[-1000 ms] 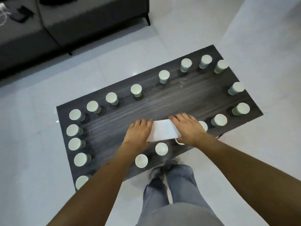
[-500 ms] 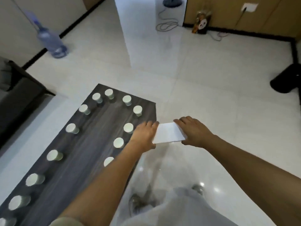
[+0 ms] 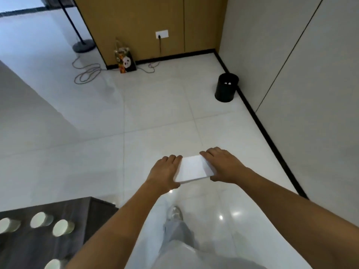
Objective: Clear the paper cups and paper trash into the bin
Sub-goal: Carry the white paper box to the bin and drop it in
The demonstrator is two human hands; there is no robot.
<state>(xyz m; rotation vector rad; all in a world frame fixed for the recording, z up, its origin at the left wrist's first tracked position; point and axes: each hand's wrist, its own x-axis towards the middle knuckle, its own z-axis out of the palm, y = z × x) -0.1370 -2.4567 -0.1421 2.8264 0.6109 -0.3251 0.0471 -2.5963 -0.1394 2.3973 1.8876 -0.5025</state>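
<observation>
From my head camera, I have turned away from the bench: a second ago I was bent over it with the paper flat on the wood, and now the paper hangs over the floor, carried between my two hands. My left hand holds its left edge, my right hand the right edge, fingers curled over the far side and thumbs along the near side, so each grip is clamped on the sheet. The bin, black and round, has come into sight ahead and to the right, standing against the wall, well apart from me; something pale lies inside it. I judge this the carry stage, with the drop not yet done.

The bench has slid to the lower left corner, dark wood, with the paper cups on it, so most of the clearing remains. The floor is glossy white tile. At the far wooden panel stand a printed bag, a cable coiled on the tile, and a lamp stand.
</observation>
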